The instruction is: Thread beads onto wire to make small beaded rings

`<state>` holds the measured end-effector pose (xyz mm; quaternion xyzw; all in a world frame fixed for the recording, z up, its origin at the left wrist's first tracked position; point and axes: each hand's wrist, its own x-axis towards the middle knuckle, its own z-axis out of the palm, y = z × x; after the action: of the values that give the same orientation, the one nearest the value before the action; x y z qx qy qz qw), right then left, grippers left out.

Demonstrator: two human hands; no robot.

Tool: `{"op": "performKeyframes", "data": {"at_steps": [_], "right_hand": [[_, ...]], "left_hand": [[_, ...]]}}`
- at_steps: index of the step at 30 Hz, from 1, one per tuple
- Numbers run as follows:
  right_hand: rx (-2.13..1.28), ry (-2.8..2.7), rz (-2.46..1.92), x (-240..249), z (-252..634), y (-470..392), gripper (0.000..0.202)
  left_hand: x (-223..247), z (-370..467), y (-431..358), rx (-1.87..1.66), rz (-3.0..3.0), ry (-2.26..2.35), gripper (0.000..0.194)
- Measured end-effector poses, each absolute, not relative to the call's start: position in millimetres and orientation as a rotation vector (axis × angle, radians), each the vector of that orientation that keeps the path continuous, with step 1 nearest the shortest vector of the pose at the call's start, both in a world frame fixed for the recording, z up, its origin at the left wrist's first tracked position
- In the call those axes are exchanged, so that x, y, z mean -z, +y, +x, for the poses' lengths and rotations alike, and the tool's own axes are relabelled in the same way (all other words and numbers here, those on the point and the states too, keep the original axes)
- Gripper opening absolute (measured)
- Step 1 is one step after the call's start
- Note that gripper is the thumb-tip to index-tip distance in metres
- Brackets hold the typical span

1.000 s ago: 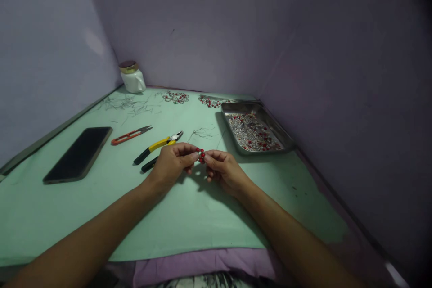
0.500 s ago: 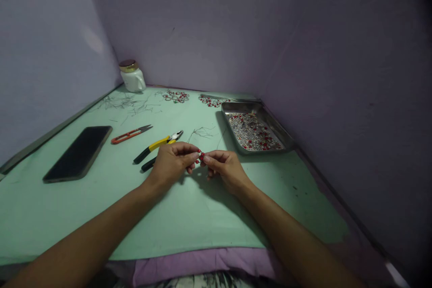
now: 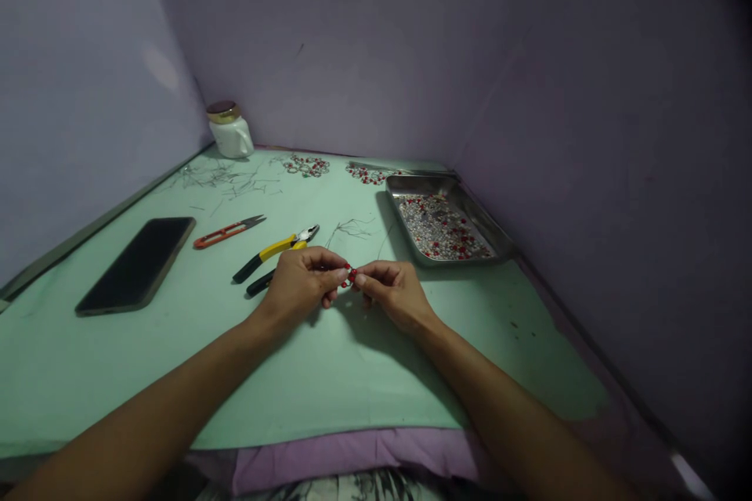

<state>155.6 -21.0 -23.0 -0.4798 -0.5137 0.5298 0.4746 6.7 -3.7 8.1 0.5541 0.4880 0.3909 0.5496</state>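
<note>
Left hand (image 3: 298, 279) and right hand (image 3: 397, 294) grip red beads (image 3: 352, 275) between fingertips; the next move likely needs delicate control.

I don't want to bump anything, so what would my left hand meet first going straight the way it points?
Past the red beaded piece at its fingertips, your left hand would likely meet your right hand, which pinches the same piece; exact depth is unclear here.

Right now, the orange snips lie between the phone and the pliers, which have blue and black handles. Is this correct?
Almost, but the head view shows the pliers with yellow and black handles. The orange snips do lie between the phone and them.
</note>
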Motion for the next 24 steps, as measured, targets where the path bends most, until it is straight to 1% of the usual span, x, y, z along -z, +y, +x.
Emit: {"op": "performKeyframes", "data": {"at_steps": [7, 14, 21, 24], "right_hand": [[-1.293, -1.209, -1.215, 19.7, 153.4, -21.9, 0.016], [-1.196, -1.326, -1.239, 26.5, 155.9, -20.6, 0.011], [-1.181, -1.365, -1.245, 27.6, 158.2, -20.5, 0.012], [-1.073, -1.451, -1.253, 28.9, 157.8, -21.8, 0.013]], "left_hand": [[-9.9, 4.7, -1.8, -0.776, 1.320, 1.105, 0.007], [-8.7, 4.9, 0.8, -0.761, 1.245, 1.130, 0.011], [-8.7, 4.0, -1.6, -0.730, 1.295, 1.178, 0.003], [-7.8, 3.3, -3.2, -0.727, 1.313, 1.177, 0.005]]}}
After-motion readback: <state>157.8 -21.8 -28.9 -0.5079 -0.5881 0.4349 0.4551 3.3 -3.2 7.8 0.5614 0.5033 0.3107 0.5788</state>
